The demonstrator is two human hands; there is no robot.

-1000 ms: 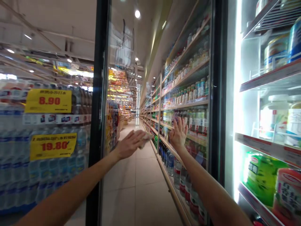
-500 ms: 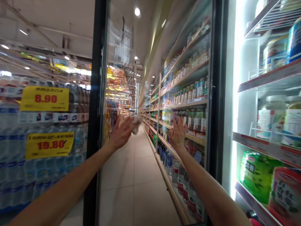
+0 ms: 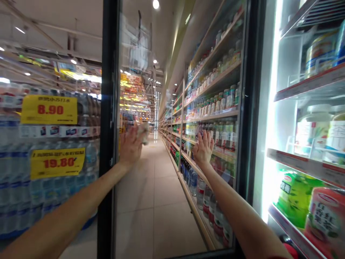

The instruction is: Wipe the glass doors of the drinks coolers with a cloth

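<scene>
A dark-framed glass door stands open in front of me, with an aisle showing through or mirrored in its pane. My left hand, smeared by motion, is at the left part of the pane and holds a crumpled whitish cloth by its fingers. On the right part of the pane, my right hand is raised with fingers spread and nothing in it. It appears to rest on the glass.
A lit fridge with drinks on its shelves stands close on the right, holding a green pack and a red pack. On the left are stacked water bottles with yellow price signs.
My left hand has swept left across the pane with the cloth, nearer the door's left frame. My right hand stays in about the same place.
</scene>
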